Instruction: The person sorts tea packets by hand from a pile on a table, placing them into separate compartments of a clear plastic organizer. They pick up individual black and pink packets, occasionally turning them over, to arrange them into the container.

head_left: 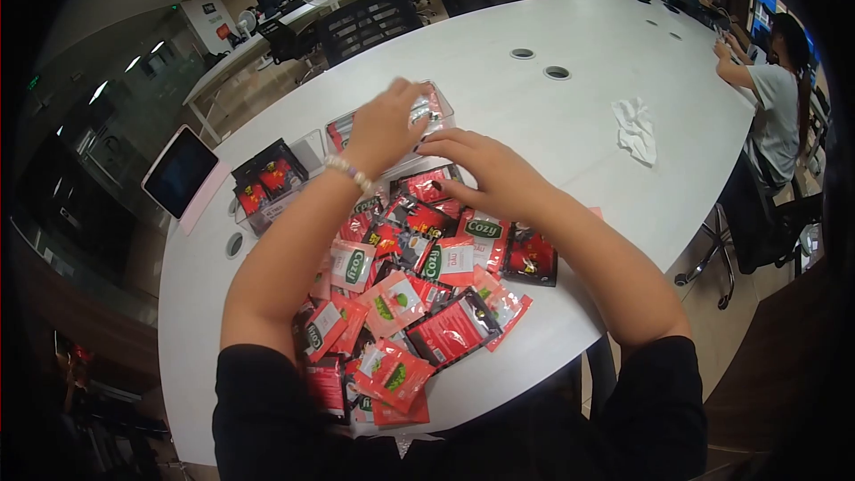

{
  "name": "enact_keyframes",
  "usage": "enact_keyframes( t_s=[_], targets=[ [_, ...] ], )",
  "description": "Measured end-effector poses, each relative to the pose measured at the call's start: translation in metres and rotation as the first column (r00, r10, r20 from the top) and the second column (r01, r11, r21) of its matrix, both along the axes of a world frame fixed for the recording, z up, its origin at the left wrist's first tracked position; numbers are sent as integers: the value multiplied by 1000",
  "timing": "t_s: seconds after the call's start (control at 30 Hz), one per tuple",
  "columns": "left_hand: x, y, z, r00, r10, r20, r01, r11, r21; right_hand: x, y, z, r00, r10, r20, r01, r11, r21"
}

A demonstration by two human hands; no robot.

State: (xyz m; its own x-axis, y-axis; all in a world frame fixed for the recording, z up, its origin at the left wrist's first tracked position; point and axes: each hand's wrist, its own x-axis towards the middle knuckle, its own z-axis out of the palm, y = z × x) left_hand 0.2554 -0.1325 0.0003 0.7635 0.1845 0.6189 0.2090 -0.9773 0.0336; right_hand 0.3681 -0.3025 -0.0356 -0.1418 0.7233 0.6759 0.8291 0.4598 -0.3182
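My left hand (389, 127), with a beaded bracelet on its wrist, reaches over a clear plastic box (448, 105) that holds red and silver packets (433, 100). Its fingers are slightly bent and apart from the thumb. My right hand (503, 176) is at the near right corner of that box, fingers stretched toward it and thumb spread, with nothing held. Below both hands lies a loose heap of tea sachets: pink and red Cozy sachets (448, 261) and black-and-red sachets (452, 330). One dark sachet (532, 258) lies at the heap's right edge.
Left of the box stands another clear container with black-and-red sachets (272, 176). A tablet in a pink case (183, 174) leans beyond it. Crumpled tissue (635, 131) lies on the white table (588, 187). A seated person (779, 89) is at the right edge.
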Motion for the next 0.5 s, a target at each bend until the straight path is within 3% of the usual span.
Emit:
enact_keyframes(
  t_s=[0.07,0.13,0.23,0.33,0.47,0.5],
  targets=[
    [-25,-5,-5,959,-115,-260,94,991,-95,-1,-1,0,1000,-3,5,3,1000,-21],
    [-46,-16,-8,839,-240,-488,134,961,-242,-2,0,1,1000,27,-12,-28,999,-43],
    [-61,-18,-34,786,-390,-480,270,915,-301,-6,-2,3,999,42,-4,-42,992,-121],
    [-61,-17,-37,783,-316,-536,202,944,-262,-13,-9,10,999,20,-25,-24,989,-147],
    [-56,-16,-40,783,-331,-527,155,924,-349,-12,-8,12,1000,-7,-10,6,990,-142],
    [-57,-17,-38,816,-357,-455,191,909,-370,-11,-8,12,1000,-8,1,8,991,-135]
  ],
)
